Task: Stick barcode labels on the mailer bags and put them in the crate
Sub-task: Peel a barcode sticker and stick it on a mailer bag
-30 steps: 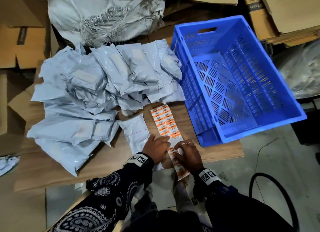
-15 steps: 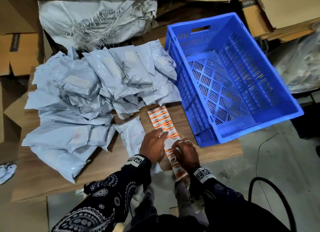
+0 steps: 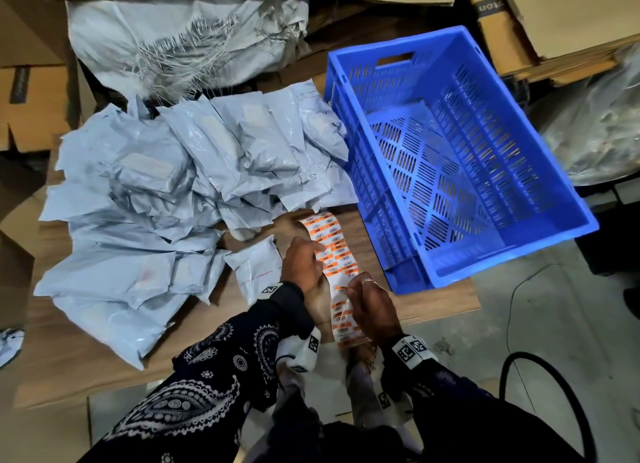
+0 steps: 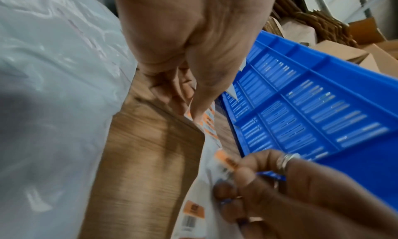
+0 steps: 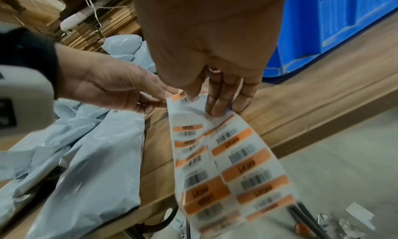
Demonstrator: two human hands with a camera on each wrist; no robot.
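An orange-and-white barcode label strip (image 3: 337,255) runs from the wooden table (image 3: 104,352) over its front edge. My left hand (image 3: 320,251) pinches the strip's left edge (image 5: 170,103) farther up. My right hand (image 3: 348,291) pinches one barcode label (image 5: 185,97) between thumb and forefinger, its other fingers (image 5: 217,106) behind the strip. A small grey mailer bag (image 3: 256,268) lies just left of my left hand. A heap of grey mailer bags (image 3: 173,185) covers the table's left and back. The blue slotted crate (image 3: 502,265) stands to the right with nothing in it.
A big grey sack (image 3: 183,37) and flattened cardboard boxes (image 3: 554,12) lie behind the table. A clear plastic bag (image 3: 606,133) sits right of the crate. A black cable (image 3: 554,376) loops on the floor at lower right. The crate overhangs the table's right edge.
My left hand has slid a little farther up the strip. My right hand has stayed at the strip's near part, working at one label.
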